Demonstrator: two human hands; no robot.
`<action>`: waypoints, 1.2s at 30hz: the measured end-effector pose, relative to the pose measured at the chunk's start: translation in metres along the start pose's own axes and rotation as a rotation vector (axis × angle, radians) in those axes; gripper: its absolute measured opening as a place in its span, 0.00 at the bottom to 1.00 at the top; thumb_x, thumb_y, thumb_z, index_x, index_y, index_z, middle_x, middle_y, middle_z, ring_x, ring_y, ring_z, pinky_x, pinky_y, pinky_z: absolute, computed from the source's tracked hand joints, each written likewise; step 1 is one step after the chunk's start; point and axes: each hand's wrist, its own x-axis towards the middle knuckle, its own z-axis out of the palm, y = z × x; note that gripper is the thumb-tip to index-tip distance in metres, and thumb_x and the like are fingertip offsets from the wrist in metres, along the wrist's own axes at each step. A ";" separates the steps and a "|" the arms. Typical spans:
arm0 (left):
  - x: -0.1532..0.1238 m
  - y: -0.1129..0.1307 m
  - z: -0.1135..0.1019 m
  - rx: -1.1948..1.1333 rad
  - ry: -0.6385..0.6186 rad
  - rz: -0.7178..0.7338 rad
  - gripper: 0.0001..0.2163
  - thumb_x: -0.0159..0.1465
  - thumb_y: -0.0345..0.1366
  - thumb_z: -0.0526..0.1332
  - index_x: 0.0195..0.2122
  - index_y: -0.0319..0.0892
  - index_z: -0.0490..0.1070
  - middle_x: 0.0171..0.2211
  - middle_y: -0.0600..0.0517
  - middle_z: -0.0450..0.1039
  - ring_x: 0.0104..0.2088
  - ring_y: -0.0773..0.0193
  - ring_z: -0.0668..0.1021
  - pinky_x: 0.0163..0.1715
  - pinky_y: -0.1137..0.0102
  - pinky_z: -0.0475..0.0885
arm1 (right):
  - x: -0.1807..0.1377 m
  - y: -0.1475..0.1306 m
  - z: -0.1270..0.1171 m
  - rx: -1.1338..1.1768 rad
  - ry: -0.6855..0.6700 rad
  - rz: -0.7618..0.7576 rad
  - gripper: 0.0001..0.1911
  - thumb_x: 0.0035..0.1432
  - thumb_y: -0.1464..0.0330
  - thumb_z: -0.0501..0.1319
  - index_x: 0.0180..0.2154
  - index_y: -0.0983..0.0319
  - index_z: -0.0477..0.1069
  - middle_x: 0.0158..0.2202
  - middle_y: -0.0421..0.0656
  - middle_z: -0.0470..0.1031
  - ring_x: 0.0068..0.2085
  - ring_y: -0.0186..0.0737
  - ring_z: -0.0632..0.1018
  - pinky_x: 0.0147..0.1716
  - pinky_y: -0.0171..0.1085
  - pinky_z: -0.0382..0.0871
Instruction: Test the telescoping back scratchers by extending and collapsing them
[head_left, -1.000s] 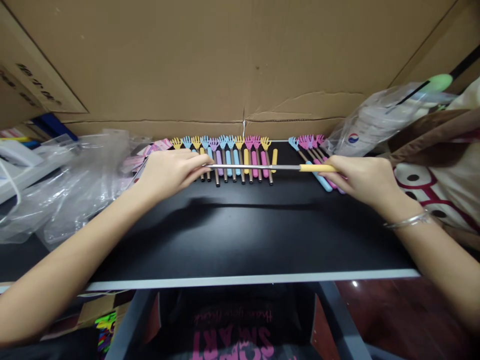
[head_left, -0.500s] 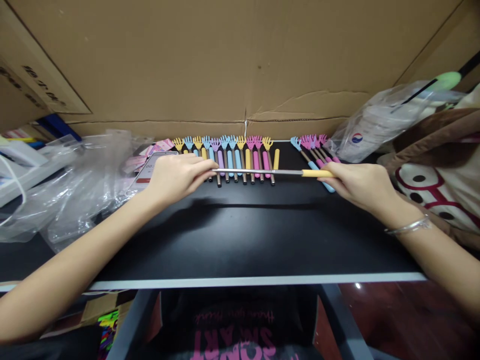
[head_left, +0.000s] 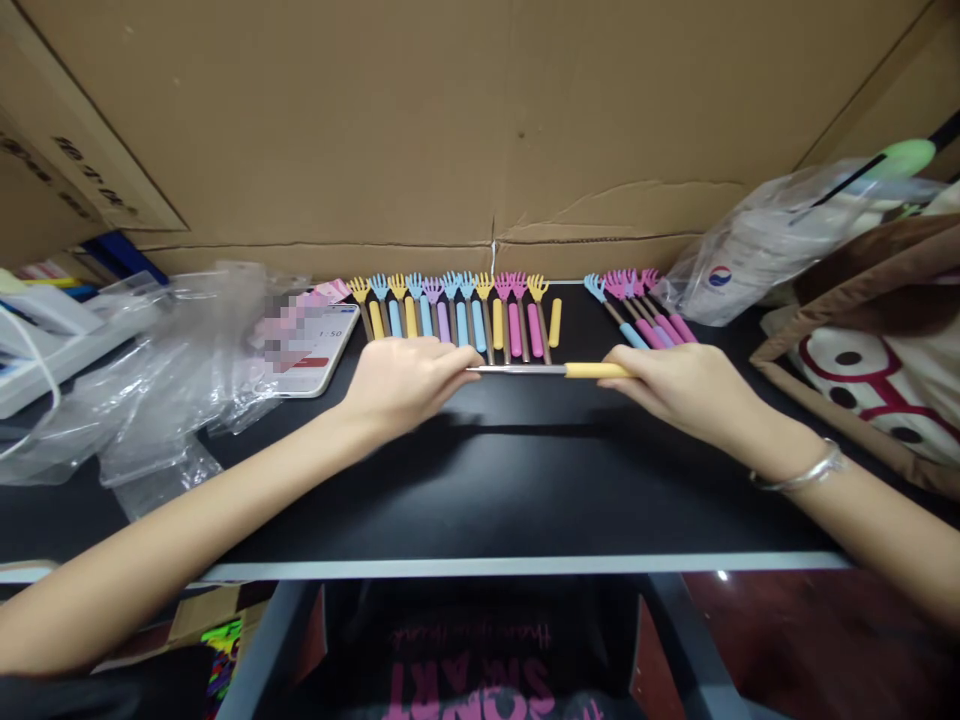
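Observation:
Both my hands hold one telescopic back scratcher [head_left: 551, 370] level above the black table [head_left: 480, 470]. My left hand [head_left: 409, 385] is closed over the claw end of its metal rod. My right hand [head_left: 675, 385] grips its yellow handle. Behind the rod, a row of collapsed scratchers [head_left: 457, 315] with yellow, blue, purple and pink handles lies side by side near the table's back. A smaller bunch of blue and pink scratchers [head_left: 641, 310] lies to the right of that row.
A cardboard wall [head_left: 480, 130] stands at the back. Crumpled clear plastic bags [head_left: 150, 370] and a phone [head_left: 315, 345] lie at the left. A plastic bag [head_left: 757, 245] and a brown patterned bag [head_left: 877, 340] sit at the right.
My hands have come closer together and nearer to me, and the metal rod between them is much shorter now. The phone at the left is uncovered.

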 end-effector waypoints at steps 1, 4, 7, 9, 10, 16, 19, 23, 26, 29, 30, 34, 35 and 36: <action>0.000 0.003 0.000 0.000 -0.011 0.000 0.15 0.71 0.43 0.51 0.36 0.46 0.75 0.29 0.54 0.79 0.27 0.66 0.78 0.20 0.72 0.53 | 0.002 -0.005 0.000 0.010 0.002 -0.020 0.24 0.69 0.54 0.45 0.30 0.60 0.68 0.19 0.39 0.70 0.19 0.33 0.67 0.22 0.33 0.48; 0.000 0.007 -0.002 -0.003 -0.017 0.017 0.13 0.71 0.43 0.53 0.37 0.45 0.74 0.29 0.54 0.79 0.27 0.66 0.77 0.20 0.72 0.53 | 0.008 -0.015 0.000 0.023 0.016 -0.037 0.21 0.69 0.56 0.46 0.30 0.60 0.67 0.19 0.38 0.69 0.19 0.33 0.68 0.21 0.33 0.47; 0.001 0.006 -0.004 -0.015 -0.012 0.017 0.13 0.71 0.42 0.52 0.38 0.45 0.74 0.30 0.53 0.79 0.28 0.66 0.78 0.21 0.73 0.56 | 0.010 -0.017 0.000 0.038 0.019 -0.025 0.19 0.69 0.57 0.47 0.31 0.60 0.67 0.20 0.39 0.70 0.20 0.34 0.69 0.22 0.33 0.48; 0.001 0.005 -0.006 -0.024 -0.014 0.024 0.13 0.71 0.41 0.51 0.39 0.44 0.74 0.31 0.52 0.79 0.29 0.65 0.78 0.22 0.73 0.57 | 0.011 -0.014 -0.002 0.045 0.028 -0.024 0.20 0.69 0.57 0.46 0.32 0.60 0.68 0.21 0.39 0.71 0.22 0.34 0.71 0.22 0.33 0.50; 0.002 0.005 -0.007 -0.024 -0.010 0.034 0.13 0.71 0.40 0.51 0.40 0.44 0.74 0.30 0.52 0.78 0.30 0.65 0.77 0.22 0.73 0.58 | 0.010 -0.013 -0.003 0.040 0.037 -0.019 0.21 0.69 0.57 0.46 0.33 0.61 0.69 0.21 0.40 0.71 0.22 0.34 0.71 0.23 0.33 0.50; 0.003 -0.002 -0.012 0.102 0.025 0.077 0.12 0.70 0.37 0.51 0.40 0.44 0.74 0.30 0.51 0.76 0.32 0.61 0.76 0.23 0.70 0.60 | 0.004 0.001 -0.008 -0.093 0.080 0.047 0.27 0.68 0.52 0.43 0.31 0.61 0.71 0.24 0.43 0.73 0.24 0.36 0.71 0.23 0.35 0.48; 0.003 -0.004 -0.011 0.135 0.005 0.085 0.12 0.70 0.39 0.53 0.36 0.42 0.74 0.30 0.50 0.76 0.33 0.61 0.76 0.24 0.69 0.59 | 0.004 -0.003 -0.010 -0.063 0.093 0.060 0.23 0.68 0.54 0.47 0.33 0.61 0.72 0.27 0.43 0.75 0.27 0.37 0.72 0.25 0.35 0.50; 0.004 0.004 -0.010 0.136 -0.007 0.136 0.11 0.70 0.37 0.53 0.34 0.43 0.73 0.27 0.51 0.74 0.30 0.61 0.74 0.26 0.68 0.61 | 0.012 -0.024 -0.013 -0.016 0.096 -0.036 0.15 0.67 0.61 0.51 0.39 0.62 0.73 0.31 0.44 0.76 0.32 0.38 0.74 0.31 0.35 0.56; 0.004 0.010 -0.010 0.133 -0.001 0.201 0.10 0.70 0.36 0.54 0.34 0.43 0.73 0.25 0.52 0.74 0.30 0.61 0.74 0.27 0.67 0.62 | 0.022 -0.041 -0.013 -0.024 0.089 -0.151 0.12 0.67 0.66 0.52 0.41 0.62 0.73 0.29 0.43 0.75 0.31 0.37 0.72 0.35 0.36 0.57; 0.003 0.011 -0.009 0.140 0.018 0.204 0.10 0.70 0.35 0.54 0.36 0.43 0.74 0.25 0.53 0.73 0.31 0.61 0.73 0.27 0.68 0.61 | 0.030 -0.048 -0.012 -0.022 0.082 -0.199 0.12 0.67 0.67 0.52 0.39 0.63 0.72 0.28 0.42 0.74 0.29 0.36 0.72 0.34 0.36 0.55; 0.002 0.011 -0.009 0.139 0.026 0.201 0.10 0.70 0.36 0.54 0.36 0.43 0.74 0.25 0.53 0.74 0.31 0.61 0.73 0.27 0.68 0.61 | 0.033 -0.049 -0.011 -0.020 0.083 -0.202 0.12 0.67 0.66 0.52 0.38 0.63 0.72 0.28 0.42 0.74 0.29 0.36 0.72 0.32 0.36 0.55; 0.003 0.011 -0.011 0.124 0.044 0.214 0.11 0.70 0.36 0.53 0.37 0.44 0.74 0.25 0.53 0.73 0.31 0.61 0.73 0.27 0.67 0.61 | 0.039 -0.051 -0.010 -0.059 0.089 -0.184 0.16 0.68 0.63 0.51 0.33 0.62 0.71 0.26 0.42 0.73 0.26 0.35 0.70 0.28 0.36 0.52; 0.004 0.012 -0.011 0.132 0.046 0.216 0.11 0.70 0.36 0.53 0.37 0.44 0.74 0.25 0.52 0.73 0.31 0.61 0.73 0.27 0.67 0.61 | 0.040 -0.052 -0.010 -0.070 0.091 -0.180 0.16 0.68 0.64 0.51 0.32 0.62 0.70 0.26 0.42 0.73 0.25 0.35 0.69 0.27 0.36 0.51; 0.004 0.013 -0.012 0.145 0.049 0.218 0.11 0.70 0.36 0.53 0.36 0.43 0.74 0.25 0.52 0.73 0.31 0.61 0.73 0.27 0.67 0.61 | 0.041 -0.054 -0.010 -0.075 0.091 -0.178 0.15 0.68 0.64 0.50 0.32 0.62 0.70 0.25 0.42 0.73 0.25 0.34 0.69 0.27 0.36 0.50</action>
